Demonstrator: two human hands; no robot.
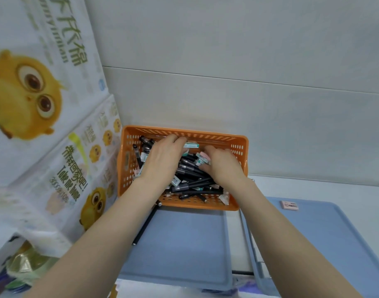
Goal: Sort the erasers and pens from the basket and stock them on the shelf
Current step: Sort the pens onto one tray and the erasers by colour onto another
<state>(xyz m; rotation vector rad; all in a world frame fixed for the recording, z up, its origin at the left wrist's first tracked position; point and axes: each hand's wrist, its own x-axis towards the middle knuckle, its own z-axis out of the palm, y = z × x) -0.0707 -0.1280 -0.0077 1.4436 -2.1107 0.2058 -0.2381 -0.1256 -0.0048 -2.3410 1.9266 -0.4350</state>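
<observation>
An orange basket (240, 147) stands on the shelf against the wall, filled with black pens (192, 183) and small erasers (191, 144). Both of my hands are inside it. My left hand (162, 155) lies palm down over the pile. Its fingertips dip in at the far side beside a white and green eraser, and what they hold is hidden. My right hand (224, 166) curls fingers and thumb round a pink eraser (205, 157). In front of the basket, one black pen (144, 226) lies along the left edge of the left blue tray (177, 244). One pink eraser (289, 204) lies on the right blue tray (317, 244).
Large white packs printed with yellow cartoon chicks (33, 125) are stacked close on the left, touching the basket's side. A pale wall (227, 93) rises right behind the basket. Wrapped goods (18, 267) sit at the lower left.
</observation>
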